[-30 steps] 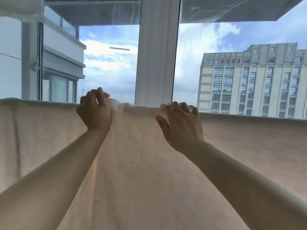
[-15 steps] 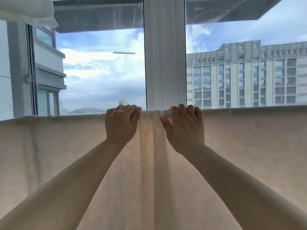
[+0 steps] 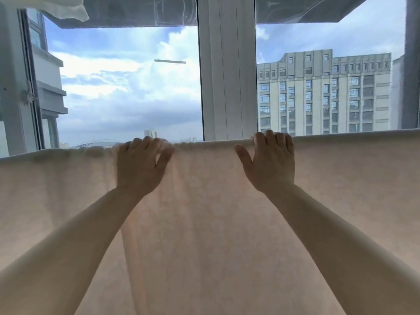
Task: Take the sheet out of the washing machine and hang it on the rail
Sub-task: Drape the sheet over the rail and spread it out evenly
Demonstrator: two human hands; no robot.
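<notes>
A pale cream sheet [image 3: 204, 223] hangs in front of me, draped over a rail that it hides; its folded top edge runs across the whole view. My left hand [image 3: 141, 164] lies on the sheet at the top edge, left of centre, fingers spread and laid over the fold. My right hand [image 3: 270, 162] rests flat on the sheet right of centre, its fingertips hooked just over the top edge and the thumb held out. Between the hands the cloth is stretched fairly smooth, with faint vertical creases below the left hand.
Behind the sheet is a window with a thick white centre post [image 3: 227, 76]. An opened window frame [image 3: 25, 87] stands at the left. A bit of white cloth [image 3: 68, 7] hangs at the top left. A tall building [image 3: 325, 92] shows outside.
My hands were close together with cloth bunched between them; they have slid apart along the top edge, spreading the sheet. Their fingers have opened from a curled grip.
</notes>
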